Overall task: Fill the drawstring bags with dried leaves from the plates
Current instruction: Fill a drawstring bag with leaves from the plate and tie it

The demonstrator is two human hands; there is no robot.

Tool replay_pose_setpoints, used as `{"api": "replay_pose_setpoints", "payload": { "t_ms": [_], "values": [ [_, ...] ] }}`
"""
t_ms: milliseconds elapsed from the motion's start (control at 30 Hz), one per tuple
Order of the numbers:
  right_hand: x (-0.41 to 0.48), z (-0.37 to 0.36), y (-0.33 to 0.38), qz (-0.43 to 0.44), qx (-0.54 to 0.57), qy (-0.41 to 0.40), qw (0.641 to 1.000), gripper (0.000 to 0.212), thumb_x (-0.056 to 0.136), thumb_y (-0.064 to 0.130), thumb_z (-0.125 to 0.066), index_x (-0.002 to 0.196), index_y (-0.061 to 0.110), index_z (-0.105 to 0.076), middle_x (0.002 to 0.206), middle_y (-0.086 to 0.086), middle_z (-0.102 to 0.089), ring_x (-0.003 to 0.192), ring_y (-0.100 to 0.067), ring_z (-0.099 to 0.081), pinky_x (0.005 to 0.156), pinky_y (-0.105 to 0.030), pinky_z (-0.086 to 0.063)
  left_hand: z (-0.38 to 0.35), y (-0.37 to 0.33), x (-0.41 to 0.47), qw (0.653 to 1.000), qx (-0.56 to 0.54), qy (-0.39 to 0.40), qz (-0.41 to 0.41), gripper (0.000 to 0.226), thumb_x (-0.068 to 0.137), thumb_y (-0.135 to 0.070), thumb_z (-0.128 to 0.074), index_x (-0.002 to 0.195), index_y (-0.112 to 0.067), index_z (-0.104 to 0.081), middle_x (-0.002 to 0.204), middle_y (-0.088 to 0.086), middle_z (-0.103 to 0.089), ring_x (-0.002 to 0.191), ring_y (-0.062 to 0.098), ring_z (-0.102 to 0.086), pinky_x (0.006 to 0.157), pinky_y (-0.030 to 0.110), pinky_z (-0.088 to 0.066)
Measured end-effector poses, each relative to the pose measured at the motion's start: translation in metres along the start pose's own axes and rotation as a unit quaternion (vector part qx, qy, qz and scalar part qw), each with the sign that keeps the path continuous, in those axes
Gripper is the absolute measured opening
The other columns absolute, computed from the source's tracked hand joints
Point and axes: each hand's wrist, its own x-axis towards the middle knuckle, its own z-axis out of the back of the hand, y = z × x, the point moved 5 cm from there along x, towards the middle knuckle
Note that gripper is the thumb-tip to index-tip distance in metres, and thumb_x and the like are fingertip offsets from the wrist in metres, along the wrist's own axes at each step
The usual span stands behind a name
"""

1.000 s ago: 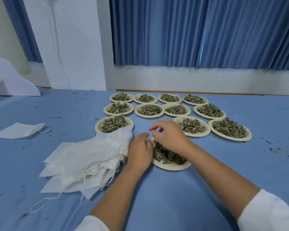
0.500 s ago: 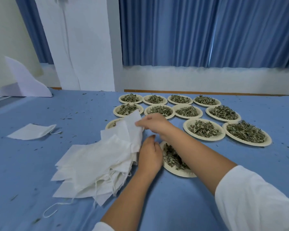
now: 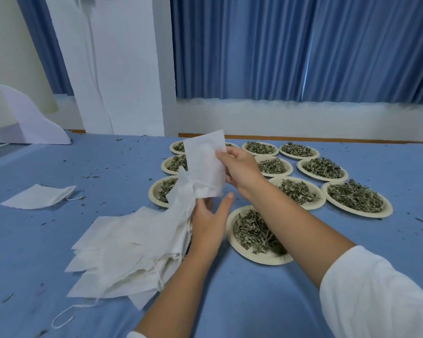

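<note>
My right hand (image 3: 242,170) pinches a white drawstring bag (image 3: 205,164) by its right edge and holds it upright above the table. My left hand (image 3: 210,217) grips the bag's lower, gathered end, just above a pile of white drawstring bags (image 3: 130,247). A paper plate of dried leaves (image 3: 252,234) lies right of my left hand. Several more plates of dried leaves (image 3: 322,168) stand in rows behind it, some partly hidden by the lifted bag.
A single white bag (image 3: 38,196) lies flat at the left on the blue table cloth (image 3: 230,301). Leaf crumbs are scattered over the cloth. A white folded sheet (image 3: 34,123) stands at the far left. A white pillar and blue curtains are behind the table.
My right hand has lifted one bag off the pile and raised it upright. My left hand has moved from the table up to the bag's lower end.
</note>
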Motion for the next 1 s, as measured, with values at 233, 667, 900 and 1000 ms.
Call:
{"api": "replay_pose_setpoints", "payload": {
  "t_ms": [233, 667, 900, 1000],
  "values": [
    [-0.005, -0.019, -0.011, -0.018, -0.040, 0.088, 0.995, 0.008, 0.095, 0.017, -0.061, 0.095, 0.015, -0.068, 0.091, -0.001, -0.074, 0.077, -0.012, -0.071, 0.064, -0.027, -0.059, 0.033, 0.005, 0.011, 0.945, -0.279, -0.155, 0.068, 0.035, 0.098, -0.040, -0.051, 0.127, -0.023, -0.062, 0.120, -0.004, -0.070, 0.109, 0.009, -0.066, 0.089, 0.029, -0.052],
    [-0.006, 0.025, -0.015, -0.023, -0.020, -0.064, 0.997, 0.013, 0.096, 0.020, -0.059, 0.087, 0.017, -0.067, 0.082, 0.003, -0.070, 0.066, -0.008, -0.066, 0.051, -0.021, -0.050, 0.047, 0.008, 0.015, 0.925, -0.306, -0.199, 0.109, 0.034, 0.096, -0.028, -0.058, 0.128, -0.017, -0.054, 0.108, 0.000, -0.073, 0.098, 0.010, -0.070, 0.079, 0.021, -0.056],
    [-0.010, 0.046, -0.011, -0.006, -0.060, -0.076, 0.995, 0.013, 0.096, 0.020, -0.059, 0.088, 0.017, -0.068, 0.092, -0.004, -0.073, 0.074, -0.015, -0.068, 0.063, -0.030, -0.056, 0.012, 0.008, 0.015, 0.979, -0.149, -0.025, 0.138, 0.009, 0.091, -0.027, -0.068, 0.094, -0.023, -0.075, 0.097, -0.001, -0.071, 0.093, 0.013, -0.067, 0.074, 0.026, -0.057],
    [-0.013, 0.050, -0.007, -0.025, -0.102, -0.029, 0.994, 0.010, 0.096, 0.023, -0.061, 0.093, 0.019, -0.069, 0.093, -0.004, -0.073, 0.071, -0.012, -0.069, 0.054, -0.023, -0.054, -0.001, 0.008, 0.017, 0.982, -0.108, 0.024, 0.153, 0.008, 0.088, -0.024, -0.071, 0.086, -0.019, -0.077, 0.081, 0.000, -0.070, 0.075, 0.011, -0.064, 0.066, 0.026, -0.055]
  ]
}}
